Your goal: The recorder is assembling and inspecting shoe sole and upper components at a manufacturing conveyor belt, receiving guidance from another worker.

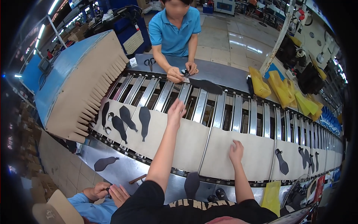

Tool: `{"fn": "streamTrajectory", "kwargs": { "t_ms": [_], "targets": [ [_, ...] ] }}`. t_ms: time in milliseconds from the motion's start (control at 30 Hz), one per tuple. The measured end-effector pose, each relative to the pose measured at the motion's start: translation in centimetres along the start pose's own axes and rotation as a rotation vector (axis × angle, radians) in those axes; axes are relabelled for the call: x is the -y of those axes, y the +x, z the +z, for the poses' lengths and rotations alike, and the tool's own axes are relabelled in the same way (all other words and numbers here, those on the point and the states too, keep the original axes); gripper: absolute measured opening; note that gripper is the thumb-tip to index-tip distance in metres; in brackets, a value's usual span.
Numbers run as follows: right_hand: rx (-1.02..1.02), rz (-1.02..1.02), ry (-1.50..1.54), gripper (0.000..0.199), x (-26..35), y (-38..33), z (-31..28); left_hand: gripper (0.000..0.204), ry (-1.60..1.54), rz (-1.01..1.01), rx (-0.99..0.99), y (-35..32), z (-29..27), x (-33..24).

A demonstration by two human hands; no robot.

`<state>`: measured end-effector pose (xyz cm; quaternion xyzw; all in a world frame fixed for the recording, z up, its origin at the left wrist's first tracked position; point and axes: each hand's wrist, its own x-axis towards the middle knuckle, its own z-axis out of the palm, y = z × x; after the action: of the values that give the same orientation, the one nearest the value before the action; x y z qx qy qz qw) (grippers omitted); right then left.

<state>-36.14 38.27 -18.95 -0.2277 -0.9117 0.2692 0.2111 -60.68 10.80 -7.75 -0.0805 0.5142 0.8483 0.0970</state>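
My left hand [176, 112] reaches over the bare metal rollers [235, 115], its fingers stretched out and nothing in it. Lower and to the right, my right hand [236, 151] hovers over the beige conveyor belt [186, 142], fingers loosely bent and apart, also holding nothing. Several dark shoe soles [144, 121] lie on the belt to the left of my left arm. More soles with straps [282, 162] lie on it to the right. A larger dark sole [192, 184] rests at the near edge between my forearms, with black strapped pieces [219, 195] beside it.
Across the conveyor a person in blue [177, 31] handles a dark sole [206, 86] and a small black piece. Scissors [150, 63] lie there. At lower left, another person's hands [112, 192] work near a hammer [138, 179]. Yellow foot-shaped forms [260, 83] stand far right; a fringed hood [87, 82] covers the left end.
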Motion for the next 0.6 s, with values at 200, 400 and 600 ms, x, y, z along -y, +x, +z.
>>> {"fn": "streamTrajectory", "kwargs": {
  "t_ms": [200,400,600],
  "targets": [
    [0.103,0.02,-0.27,0.051,-6.1,-9.8,-6.0,0.025,0.348,0.128,-0.304,-21.0,-10.2,5.0],
    [0.106,-0.023,-0.378,0.058,-6.1,-11.9,-5.8,0.028,1.027,0.246,-0.345,-34.8,-16.8,11.2],
    [0.079,-0.005,-0.392,0.057,-5.9,-12.0,-5.6,0.028,1.317,0.429,-0.307,-35.1,-17.3,12.3]
  ]
}}
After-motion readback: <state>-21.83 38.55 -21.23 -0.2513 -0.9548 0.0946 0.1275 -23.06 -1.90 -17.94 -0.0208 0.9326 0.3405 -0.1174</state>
